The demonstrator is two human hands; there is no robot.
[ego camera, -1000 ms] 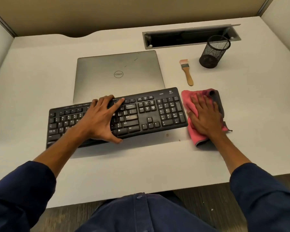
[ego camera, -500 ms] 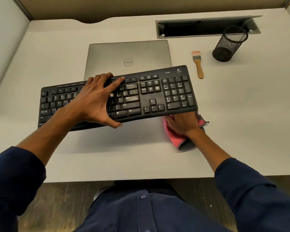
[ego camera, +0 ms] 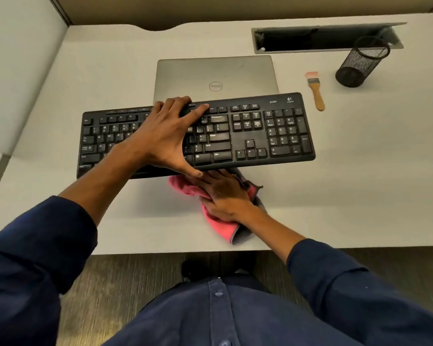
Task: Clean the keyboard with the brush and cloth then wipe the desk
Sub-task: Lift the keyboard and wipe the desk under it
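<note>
My left hand (ego camera: 168,136) grips the black keyboard (ego camera: 255,131) across its middle, thumb under the near edge and fingers over the far edge, holding it lifted above the white desk (ego camera: 360,183). Under the keyboard's near edge my right hand (ego camera: 223,193) presses flat on the pink cloth (ego camera: 218,223), its fingertips hidden beneath the keyboard. The small wooden-handled brush (ego camera: 315,91) lies on the desk at the back right, apart from both hands.
A closed silver laptop (ego camera: 215,73) lies behind the keyboard. A black mesh pen cup (ego camera: 360,62) stands at the back right beside an open cable slot (ego camera: 323,38). Partition walls border the desk at left and back. The desk's near edge runs just below the cloth.
My left hand has lifted the keyboard off the desk. My right hand has slid the cloth leftward from beside the keyboard to under it.
</note>
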